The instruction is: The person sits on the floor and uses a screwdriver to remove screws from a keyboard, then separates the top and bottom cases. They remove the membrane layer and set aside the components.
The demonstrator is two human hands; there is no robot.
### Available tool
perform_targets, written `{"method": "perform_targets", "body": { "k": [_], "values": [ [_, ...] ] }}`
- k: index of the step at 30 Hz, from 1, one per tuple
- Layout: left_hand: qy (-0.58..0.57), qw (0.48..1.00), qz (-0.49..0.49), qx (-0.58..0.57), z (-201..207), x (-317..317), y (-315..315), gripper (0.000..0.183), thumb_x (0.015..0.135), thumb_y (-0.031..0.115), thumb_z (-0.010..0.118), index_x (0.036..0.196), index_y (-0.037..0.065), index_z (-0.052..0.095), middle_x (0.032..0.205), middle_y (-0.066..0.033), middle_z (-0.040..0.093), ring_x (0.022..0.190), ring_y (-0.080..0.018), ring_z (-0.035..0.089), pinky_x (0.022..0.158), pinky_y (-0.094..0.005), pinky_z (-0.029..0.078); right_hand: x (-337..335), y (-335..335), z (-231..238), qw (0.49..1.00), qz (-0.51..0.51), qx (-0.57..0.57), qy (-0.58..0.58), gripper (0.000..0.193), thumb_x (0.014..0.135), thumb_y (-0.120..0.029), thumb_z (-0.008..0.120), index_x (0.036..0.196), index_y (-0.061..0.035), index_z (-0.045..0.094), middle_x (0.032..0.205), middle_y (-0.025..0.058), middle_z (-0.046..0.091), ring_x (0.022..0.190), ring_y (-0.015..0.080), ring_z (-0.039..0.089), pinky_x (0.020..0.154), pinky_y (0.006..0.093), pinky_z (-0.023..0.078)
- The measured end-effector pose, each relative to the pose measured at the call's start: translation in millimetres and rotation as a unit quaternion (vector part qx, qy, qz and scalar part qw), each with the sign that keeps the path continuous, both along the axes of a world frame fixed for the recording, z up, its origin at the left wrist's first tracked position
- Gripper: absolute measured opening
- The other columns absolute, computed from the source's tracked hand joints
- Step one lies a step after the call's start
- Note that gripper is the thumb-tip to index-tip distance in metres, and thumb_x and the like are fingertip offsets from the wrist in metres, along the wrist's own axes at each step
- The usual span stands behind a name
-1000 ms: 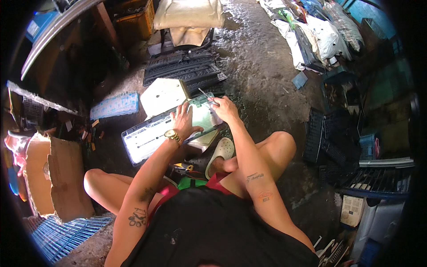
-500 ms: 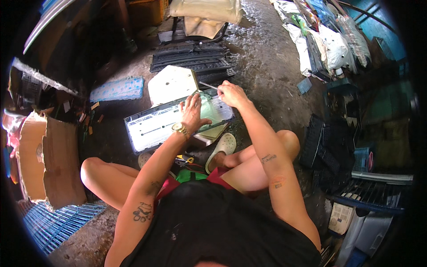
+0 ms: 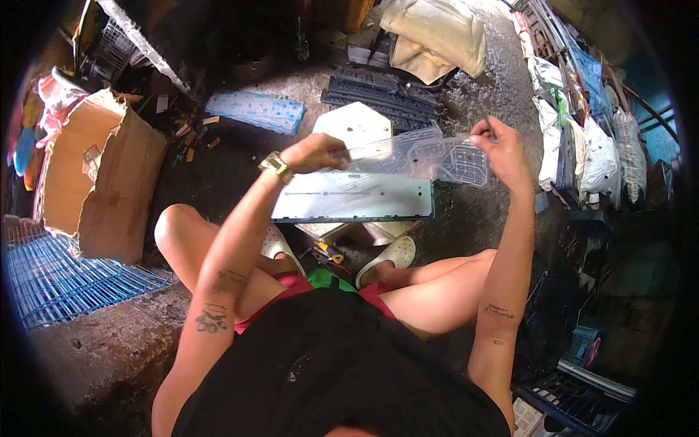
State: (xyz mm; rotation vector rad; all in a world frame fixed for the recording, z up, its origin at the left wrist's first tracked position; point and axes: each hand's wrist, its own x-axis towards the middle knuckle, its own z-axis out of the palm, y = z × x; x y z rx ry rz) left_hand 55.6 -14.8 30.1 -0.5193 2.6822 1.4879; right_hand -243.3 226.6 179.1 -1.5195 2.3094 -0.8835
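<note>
My left hand (image 3: pixel 317 152) and my right hand (image 3: pixel 497 151) hold a clear flexible plastic sheet (image 3: pixel 422 154) with printed circuit lines stretched between them, raised above an open keyboard. The keyboard base (image 3: pixel 353 198), pale with a dark rim, lies flat on the ground in front of my knees. A gold-coloured watch (image 3: pixel 274 164) sits on my left wrist. I am seated low with both knees bent, white clogs (image 3: pixel 384 256) on my feet.
A stack of dark keyboards (image 3: pixel 378 91) lies beyond. A white panel (image 3: pixel 353 124) sits behind the base. A torn cardboard box (image 3: pixel 98 178) and blue wire grid (image 3: pixel 58 273) are at left. Small hand tools (image 3: pixel 328 253) lie between my feet. Bags and clutter line the right side.
Both hands have lifted the clear sheet up off the keyboard base and spread it out between them; before, they were pressed down on the base. The camera view has tilted.
</note>
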Motion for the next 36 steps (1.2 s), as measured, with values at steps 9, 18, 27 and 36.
{"method": "perform_targets", "body": {
  "k": [9,18,27,36],
  "values": [
    [-0.021,0.995,0.098,-0.019,44,36,-14,0.033,0.085,0.031,0.085,0.088,0.000,0.075,0.072,-0.0024,0.069,0.067,-0.0087,0.061,0.061,-0.0303,0.049,-9,0,-17,0.997,-0.055,0.015,-0.055,0.016,0.092,-0.017,0.076,0.099,-0.0028,0.071,0.080,0.0014,0.066,0.066,0.0097,0.055,0.061,0.0292,0.046],
    [0.071,0.923,0.296,0.237,11,34,24,0.046,0.084,0.044,0.086,0.080,0.002,0.070,0.066,0.0018,0.062,0.051,-0.0044,0.051,0.043,-0.0241,0.036,108,-6,-62,0.983,-0.051,-0.124,-0.123,0.041,0.087,-0.025,0.082,0.121,-0.0046,0.071,0.119,0.0139,0.073,0.119,0.0313,0.068,0.104,0.0405,0.052],
    [0.012,0.849,0.296,0.438,-47,61,51,0.039,0.097,0.044,0.072,0.092,0.006,0.070,0.079,0.0012,0.068,0.059,-0.0061,0.058,0.053,-0.0230,0.046,161,-13,-177,0.939,-0.030,0.049,-0.340,0.104,0.073,-0.031,0.093,0.158,-0.0071,0.037,0.144,0.0174,0.058,0.124,0.0253,0.059,0.099,0.0368,0.051],
    [-0.007,0.838,0.326,0.437,-82,93,46,0.050,0.101,0.045,0.064,0.120,-0.001,0.071,0.111,-0.0082,0.073,0.097,-0.0142,0.066,0.083,-0.0313,0.053,176,-23,-217,0.873,-0.025,0.059,-0.484,0.028,0.089,-0.020,0.077,0.110,-0.0041,0.069,0.080,-0.0005,0.066,0.046,0.0054,0.049,0.042,0.0234,0.041]
  ]
}}
